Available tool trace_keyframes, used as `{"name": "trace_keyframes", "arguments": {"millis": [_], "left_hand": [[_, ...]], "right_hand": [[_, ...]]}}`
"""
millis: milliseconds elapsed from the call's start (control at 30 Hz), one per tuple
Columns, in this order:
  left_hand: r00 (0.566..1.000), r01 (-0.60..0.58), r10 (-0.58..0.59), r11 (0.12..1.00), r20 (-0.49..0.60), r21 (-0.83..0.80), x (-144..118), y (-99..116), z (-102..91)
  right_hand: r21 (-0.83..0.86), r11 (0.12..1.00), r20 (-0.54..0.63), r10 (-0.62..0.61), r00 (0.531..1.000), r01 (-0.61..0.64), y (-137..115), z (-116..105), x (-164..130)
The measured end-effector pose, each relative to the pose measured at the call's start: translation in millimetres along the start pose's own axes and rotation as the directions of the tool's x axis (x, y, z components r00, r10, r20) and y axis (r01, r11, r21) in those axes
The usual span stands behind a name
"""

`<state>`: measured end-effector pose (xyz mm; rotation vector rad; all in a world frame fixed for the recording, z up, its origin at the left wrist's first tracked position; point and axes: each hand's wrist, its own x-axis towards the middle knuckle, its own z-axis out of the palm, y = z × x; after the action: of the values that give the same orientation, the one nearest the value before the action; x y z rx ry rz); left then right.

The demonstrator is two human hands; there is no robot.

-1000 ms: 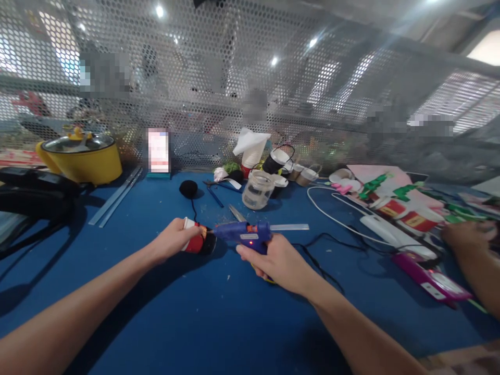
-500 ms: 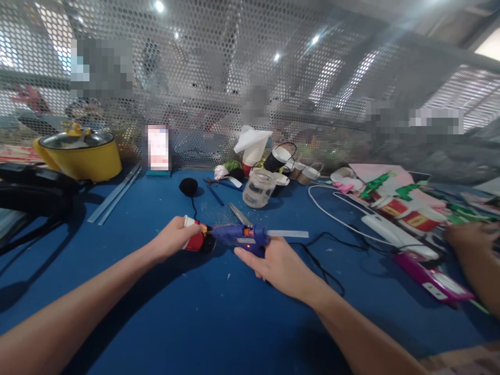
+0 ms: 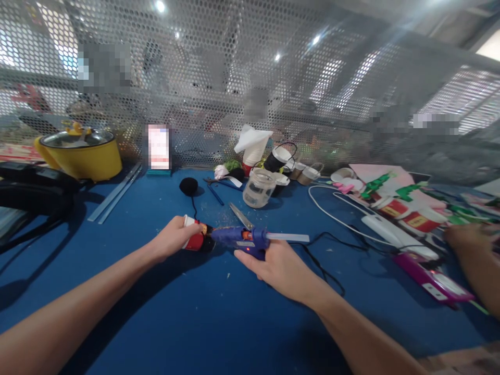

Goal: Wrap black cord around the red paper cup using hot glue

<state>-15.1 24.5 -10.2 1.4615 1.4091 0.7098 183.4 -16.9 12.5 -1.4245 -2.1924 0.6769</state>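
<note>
The left hand (image 3: 172,237) has its grip clamped on a small red-and-black white-rimmed cup (image 3: 194,242), held sideways over the blue tabletop (image 3: 211,328); the right hand (image 3: 280,266) grips a blue plastic glue gun (image 3: 231,237), nozzle at the cup.

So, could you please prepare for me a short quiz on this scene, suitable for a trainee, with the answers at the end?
1. True or false: the glue gun in the right hand points toward the red-and-white cup in the left hand.

2. From which thing does black yarn run toward that cup?
a) the clear jar
b) the yarn ball
c) the phone

3. What colour is the lidded pot?

Key: 1. True; 2. b; 3. Yellow.
</note>
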Motion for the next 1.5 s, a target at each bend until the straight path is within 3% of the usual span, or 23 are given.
{"name": "trace_keyframes", "arguments": {"millis": [367, 1500], "left_hand": [[1.0, -0.001, 0.001, 1.0, 0.004, -0.015, 0.5, -0.7, 0.0], [0.999, -0.045, 0.044, 0.998, 0.012, 0.032, -1.7, 1.1, 0.4]], "right_hand": [[-0.091, 0.996, 0.005, -0.018, 1.0, 0.018, 0.4, 1.9, -1.9], [-0.077, 0.997, 0.038, 0.008, 0.999, -0.005, -1.7, -2.7, -2.5]]}}
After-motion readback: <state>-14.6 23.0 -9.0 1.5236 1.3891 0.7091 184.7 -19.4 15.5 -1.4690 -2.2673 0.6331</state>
